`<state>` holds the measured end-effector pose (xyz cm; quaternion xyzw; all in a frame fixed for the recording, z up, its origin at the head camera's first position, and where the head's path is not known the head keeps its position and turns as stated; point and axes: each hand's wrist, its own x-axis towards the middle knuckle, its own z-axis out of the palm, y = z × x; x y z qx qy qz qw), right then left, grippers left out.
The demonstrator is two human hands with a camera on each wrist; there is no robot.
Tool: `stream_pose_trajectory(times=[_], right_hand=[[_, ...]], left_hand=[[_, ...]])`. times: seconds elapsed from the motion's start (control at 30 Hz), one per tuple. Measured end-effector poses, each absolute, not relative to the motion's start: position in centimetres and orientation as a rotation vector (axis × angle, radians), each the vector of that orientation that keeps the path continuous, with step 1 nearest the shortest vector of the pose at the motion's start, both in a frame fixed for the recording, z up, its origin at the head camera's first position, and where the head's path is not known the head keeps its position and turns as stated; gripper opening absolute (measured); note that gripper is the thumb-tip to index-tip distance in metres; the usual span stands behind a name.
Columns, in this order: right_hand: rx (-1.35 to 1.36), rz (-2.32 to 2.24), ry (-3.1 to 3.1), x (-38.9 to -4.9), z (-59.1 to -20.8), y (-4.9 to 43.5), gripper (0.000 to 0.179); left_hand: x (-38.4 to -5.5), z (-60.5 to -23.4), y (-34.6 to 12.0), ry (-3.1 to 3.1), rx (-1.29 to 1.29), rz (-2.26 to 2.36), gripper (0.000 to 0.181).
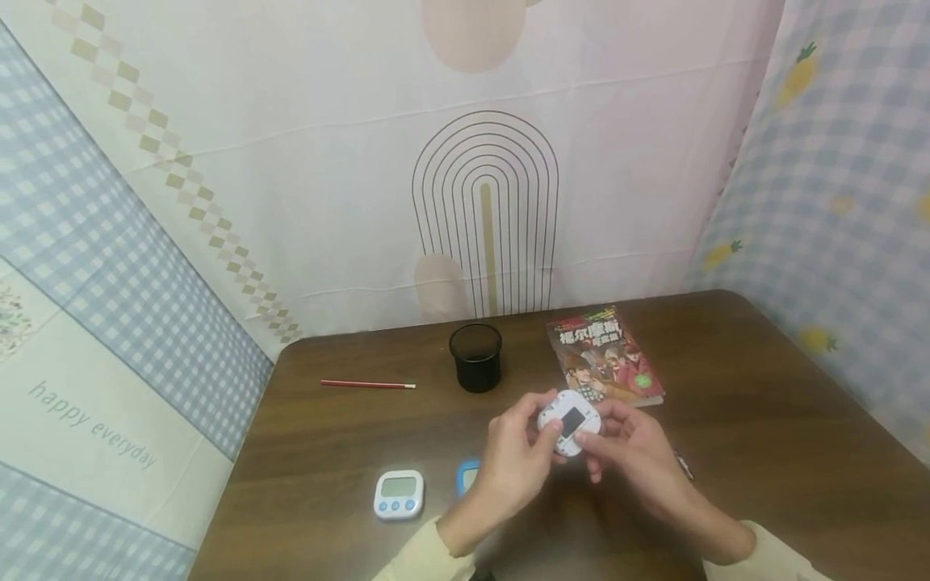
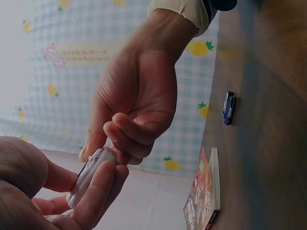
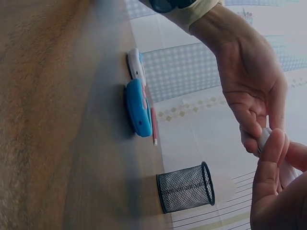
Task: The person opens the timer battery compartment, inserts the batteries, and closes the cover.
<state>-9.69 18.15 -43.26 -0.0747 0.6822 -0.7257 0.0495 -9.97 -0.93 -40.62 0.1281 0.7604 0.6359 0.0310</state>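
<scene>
Both hands hold a small rounded white device [image 1: 570, 402], its back with a dark rectangle turned up, above the table. My left hand [image 1: 514, 461] grips its left side, thumb on the back beside the dark rectangle. On the other side my right hand [image 1: 643, 458] pinches the lower right edge, thumb tip on the back. The left wrist view shows the device [image 2: 88, 178] edge-on between the two hands. A white timer [image 1: 399, 494] with blue buttons lies on the table, left of the hands. Partly hidden behind my left hand is a blue timer [image 1: 467, 476].
A black mesh pen cup [image 1: 477, 373] stands beyond the hands, with a red pencil [image 1: 366, 385] lying to its left. A comic-style book [image 1: 613, 355] lies at the back right. Two batteries [image 2: 230, 109] rest on the brown table [image 1: 312, 452], near my right hand.
</scene>
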Motion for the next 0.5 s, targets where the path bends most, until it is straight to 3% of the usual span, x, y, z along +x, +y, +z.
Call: stream_pose_trajectory(times=[0.5], right_hand=[[-0.182, -2.196, 2.131, -9.57, -42.99, 17.82, 0.024]], left_hand=[[-10.22, -40.23, -1.35, 2.243, 0.389, 2.034, 0.034]])
